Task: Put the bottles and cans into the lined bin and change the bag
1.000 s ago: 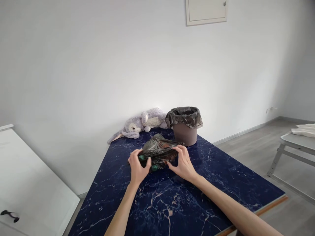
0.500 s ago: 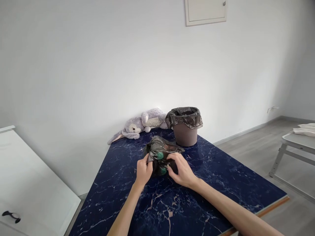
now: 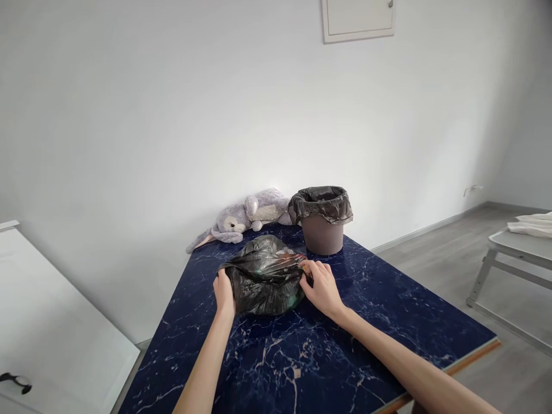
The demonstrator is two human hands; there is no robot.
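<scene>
A black plastic garbage bag (image 3: 265, 282) lies on the dark blue marbled table (image 3: 276, 368), its upper edge stretched sideways between my hands. My left hand (image 3: 225, 292) is closed on the bag's left edge. On the other side, my right hand (image 3: 319, 286) pinches the right edge between thumb and fingers. Through the thin film, green and reddish patches show; I cannot make out what they are. Just behind the bag to the right stands a brown waste bin (image 3: 323, 234), with a black liner (image 3: 321, 202) folded over its rim.
A grey plush toy rabbit (image 3: 245, 215) lies along the wall at the table's far end. A white cabinet (image 3: 56, 322) with a dark handle stands at the left. To the right, a grey folding table (image 3: 517, 247) carries a white cloth (image 3: 532, 224).
My left hand has moved left, away from my right hand, and the bunched bag is now spread wide. The green patches, clearer before, are mostly covered by black film.
</scene>
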